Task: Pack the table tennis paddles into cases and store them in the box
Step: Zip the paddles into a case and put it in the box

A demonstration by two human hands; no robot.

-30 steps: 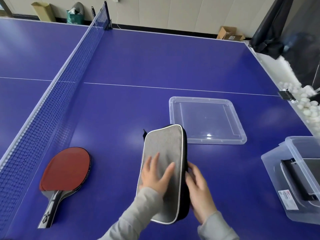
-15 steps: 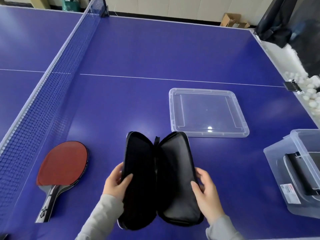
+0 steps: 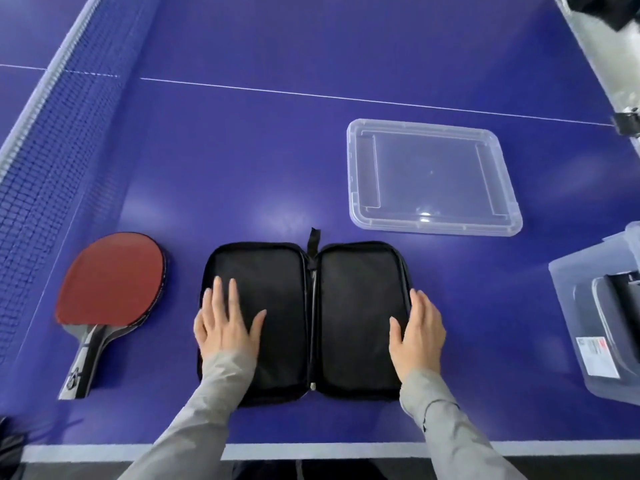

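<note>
At the left of the blue table [image 3: 242, 150], beside the net [image 3: 38, 161], a red paddle [image 3: 110, 282] is laid flat. Just right of it, a black case [image 3: 360, 306] is spread open; the left hand [image 3: 225, 327] is pressed flat on its left half, the right hand [image 3: 417, 336] rested open at its right edge, nothing gripped. Further right are seen a clear lid [image 3: 433, 178] and the box [image 3: 568, 306].

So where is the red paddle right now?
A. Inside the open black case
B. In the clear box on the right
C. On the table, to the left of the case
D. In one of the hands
C: the red paddle lies flat on the blue table, left of the open black case and not touching it, while the left hand and right hand rest on the case's two halves.
</note>
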